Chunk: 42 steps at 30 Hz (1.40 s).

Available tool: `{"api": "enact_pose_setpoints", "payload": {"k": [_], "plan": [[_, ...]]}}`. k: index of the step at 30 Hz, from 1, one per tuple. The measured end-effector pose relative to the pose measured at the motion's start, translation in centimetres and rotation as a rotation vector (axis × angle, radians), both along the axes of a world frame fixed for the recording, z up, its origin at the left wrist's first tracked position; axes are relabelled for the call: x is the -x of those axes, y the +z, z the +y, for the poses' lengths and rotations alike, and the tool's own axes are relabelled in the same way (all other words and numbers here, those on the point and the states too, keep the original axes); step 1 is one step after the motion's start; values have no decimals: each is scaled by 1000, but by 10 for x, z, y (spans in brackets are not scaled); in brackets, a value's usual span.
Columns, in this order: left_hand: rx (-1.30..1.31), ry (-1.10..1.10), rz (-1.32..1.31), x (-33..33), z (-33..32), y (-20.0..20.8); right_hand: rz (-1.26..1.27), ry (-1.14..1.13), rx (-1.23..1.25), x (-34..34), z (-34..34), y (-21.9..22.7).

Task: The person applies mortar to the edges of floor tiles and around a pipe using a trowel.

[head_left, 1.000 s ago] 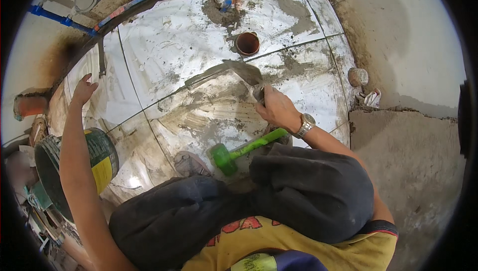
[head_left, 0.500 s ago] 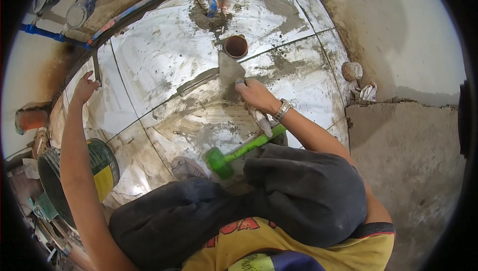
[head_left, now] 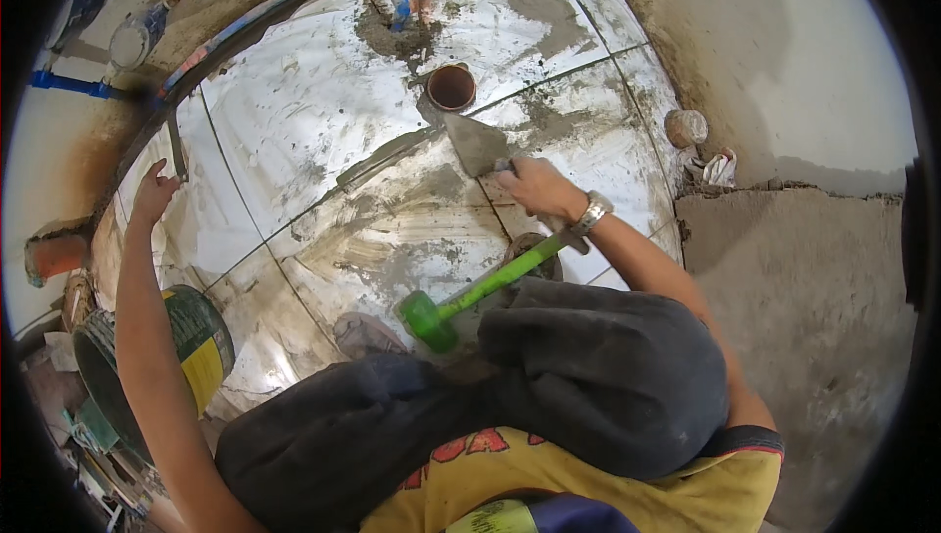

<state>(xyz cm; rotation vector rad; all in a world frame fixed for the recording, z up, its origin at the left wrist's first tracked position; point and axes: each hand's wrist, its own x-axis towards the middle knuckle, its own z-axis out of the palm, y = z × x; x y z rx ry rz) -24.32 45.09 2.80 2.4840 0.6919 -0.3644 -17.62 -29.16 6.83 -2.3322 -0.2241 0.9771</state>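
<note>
My right hand (head_left: 545, 190) is closed on the handle of a pointing trowel (head_left: 476, 144). The trowel's grey triangular blade lies over the white, mortar-smeared floor tiles (head_left: 294, 131), its tip just below a round brown pipe opening (head_left: 452, 88). At the left, my left hand (head_left: 155, 192) is stretched out with its fingers apart, close to a narrow dark strip (head_left: 177, 149) by the wall. Whether its fingertips touch the strip I cannot tell. A green mallet (head_left: 480, 296) lies in front of my knees, below the right hand.
A dark bucket (head_left: 199, 332) with a yellow label lies tipped beside my left forearm. Blue pipes (head_left: 78, 84) run along the left and far wall, with a short blue pipe stub (head_left: 400, 10) rising from the floor. At the right wall sit a round lump (head_left: 686, 127) and crumpled white scrap (head_left: 720, 169).
My right hand has moved right with the trowel, and the blade has turned so its tip points up and left. My left hand stays near the strip. The view has shifted slightly.
</note>
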Motion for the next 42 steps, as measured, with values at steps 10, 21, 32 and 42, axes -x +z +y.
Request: {"api": "enact_pose_setpoints", "payload": {"k": [10,21,32,42], "plan": [[-28,30,11,28,15,-2,-135,-102,111,-46,-63,34],[-2,-49,-41,4,-2,-6,-540,456,253,-168,-77,-5],[-66,-24,32,21,5,6,-757,538,313,-173,-54,22],[-74,-83,7,5,2,9,-537,404,305,-170,-53,20]]}}
